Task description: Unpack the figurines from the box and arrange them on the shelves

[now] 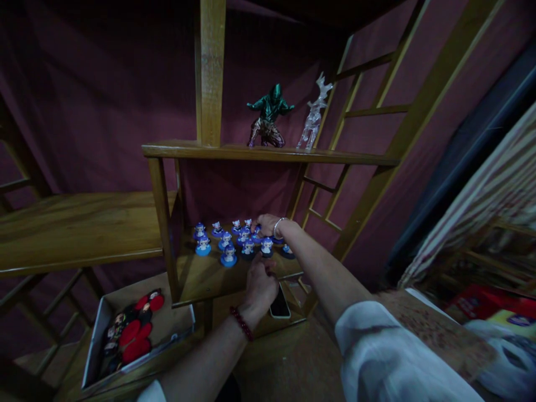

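Observation:
Several small blue-and-white figurines (228,254) on round bases stand in rows on the lower wooden shelf (196,282). My left hand (260,286), with a dark red bead bracelet, is closed at the front of the group. Its fingertips meet the base of one figurine (267,246). Reaching in from the right, my right hand (268,224), with a silver bangle, has bent fingers around a figurine (257,233) in the back rows. That figurine is partly hidden by the fingers.
Above, a shelf board (251,152) carries a green-and-bronze crouching figure (270,117) and a clear deer figurine (312,120). A phone (280,304) lies below my left hand. An open box (167,321) holds red and black figurines (136,335). Lattice (355,111) borders the right side.

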Motion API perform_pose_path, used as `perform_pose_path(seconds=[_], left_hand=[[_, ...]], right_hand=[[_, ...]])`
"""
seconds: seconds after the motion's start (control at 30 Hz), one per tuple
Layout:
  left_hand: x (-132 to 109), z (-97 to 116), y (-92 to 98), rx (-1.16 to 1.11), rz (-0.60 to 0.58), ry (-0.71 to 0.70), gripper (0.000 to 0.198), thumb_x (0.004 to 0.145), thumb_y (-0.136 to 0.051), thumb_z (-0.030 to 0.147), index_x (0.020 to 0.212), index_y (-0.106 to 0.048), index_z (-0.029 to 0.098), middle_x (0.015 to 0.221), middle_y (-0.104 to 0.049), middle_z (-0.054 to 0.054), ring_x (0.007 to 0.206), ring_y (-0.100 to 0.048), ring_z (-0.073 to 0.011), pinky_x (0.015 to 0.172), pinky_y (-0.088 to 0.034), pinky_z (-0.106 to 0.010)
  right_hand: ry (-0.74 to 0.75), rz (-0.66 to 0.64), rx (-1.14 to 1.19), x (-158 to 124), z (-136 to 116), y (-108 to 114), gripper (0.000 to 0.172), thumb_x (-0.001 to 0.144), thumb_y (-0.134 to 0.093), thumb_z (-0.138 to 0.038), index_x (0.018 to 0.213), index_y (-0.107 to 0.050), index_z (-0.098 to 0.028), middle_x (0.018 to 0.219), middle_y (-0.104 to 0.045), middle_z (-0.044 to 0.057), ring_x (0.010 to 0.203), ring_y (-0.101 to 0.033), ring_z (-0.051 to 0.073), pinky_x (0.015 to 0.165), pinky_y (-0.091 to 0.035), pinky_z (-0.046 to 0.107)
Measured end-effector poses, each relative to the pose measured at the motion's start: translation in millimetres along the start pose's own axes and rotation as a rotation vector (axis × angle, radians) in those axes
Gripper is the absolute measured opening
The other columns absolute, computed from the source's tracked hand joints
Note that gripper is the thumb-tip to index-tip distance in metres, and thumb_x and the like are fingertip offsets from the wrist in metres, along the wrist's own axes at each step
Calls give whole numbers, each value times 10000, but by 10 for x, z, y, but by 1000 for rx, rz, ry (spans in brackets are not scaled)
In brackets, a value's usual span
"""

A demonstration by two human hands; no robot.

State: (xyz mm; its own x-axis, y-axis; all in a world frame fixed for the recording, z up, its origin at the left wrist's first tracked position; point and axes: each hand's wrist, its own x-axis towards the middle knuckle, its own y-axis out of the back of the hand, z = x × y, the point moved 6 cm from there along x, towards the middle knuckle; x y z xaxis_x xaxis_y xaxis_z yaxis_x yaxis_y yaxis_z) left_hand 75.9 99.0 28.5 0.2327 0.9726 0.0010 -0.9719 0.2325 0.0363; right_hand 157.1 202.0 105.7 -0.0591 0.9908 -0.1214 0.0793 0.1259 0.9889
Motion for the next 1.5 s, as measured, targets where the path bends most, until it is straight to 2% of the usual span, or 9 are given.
perform_pose_path(seconds=[0.17,0.3,0.5,0.63,0.8,0.9,1.03,1.2,1.5], left_hand=[[-15,11,16,9,-2,0,300,543,-449,-57,715,-608,131,1212,-480,-108,1097,-464,-196,901,-361,-262],[-34,30,41,23,3,-37,297,549,-459,-43,723,-624,131,1181,-509,-113,1131,-430,-212,932,-327,-275],[-26,31,41,61,10,-58,314,547,-447,-37,735,-629,136,1208,-489,-105,1115,-443,-203,942,-315,-270],[-36,32,44,80,16,-56,287,549,-445,-23,719,-619,129,1209,-487,-103,1096,-458,-197,933,-320,-263],[-57,80,36,132,-23,-141,212,632,-450,58,673,-633,156,1042,-588,-70,1073,-466,-173,913,-332,-260],[-53,93,20,162,-51,-149,236,645,-443,75,662,-655,177,996,-615,-61,1179,-369,-162,943,-298,-249],[-43,93,26,199,-48,-74,272,621,-446,56,731,-670,163,1191,-519,-74,1239,-294,-172,966,-265,-244],[-20,101,35,222,-35,-55,254,611,-455,50,693,-668,159,1261,-459,-69,1229,-313,-184,953,-273,-237],[-23,154,48,233,3,-90,243,613,-426,37,646,-631,163,1061,-579,-41,988,-509,-155,844,-358,-240]], right_hand=[[9,89,60,-53,86,107,347,568,-663,-159,903,-664,-252,844,-661,-22,762,-585,111,650,-416,147],[-7,201,153,-158,239,243,306,673,-576,-142,973,-628,-168,854,-665,21,762,-592,109,652,-432,151],[48,487,334,-697,234,373,235,762,-496,-190,965,-604,-143,838,-670,33,736,-606,103,679,-447,168],[74,631,304,-1167,76,122,222,779,-465,-205,934,-621,-172,883,-667,43,794,-614,143,742,-456,233],[79,714,371,-1497,18,-418,259,794,-396,-163,926,-618,-180,1022,-624,70,986,-560,167,882,-424,300],[56,718,415,-1508,73,-641,280,788,-366,-135,927,-608,-161,1074,-592,98,1047,-525,178,911,-411,325],[68,738,484,-1434,120,-710,265,774,-352,-107,892,-587,-142,1081,-577,118,1066,-510,174,921,-400,318],[62,723,550,-1331,161,-715,248,733,-349,-62,842,-553,-150,1081,-568,123,1015,-540,175,873,-420,325],[166,743,637,-1301,148,-729,287,647,-351,-15,828,-517,-165,1056,-575,86,968,-551,150,822,-433,297]])
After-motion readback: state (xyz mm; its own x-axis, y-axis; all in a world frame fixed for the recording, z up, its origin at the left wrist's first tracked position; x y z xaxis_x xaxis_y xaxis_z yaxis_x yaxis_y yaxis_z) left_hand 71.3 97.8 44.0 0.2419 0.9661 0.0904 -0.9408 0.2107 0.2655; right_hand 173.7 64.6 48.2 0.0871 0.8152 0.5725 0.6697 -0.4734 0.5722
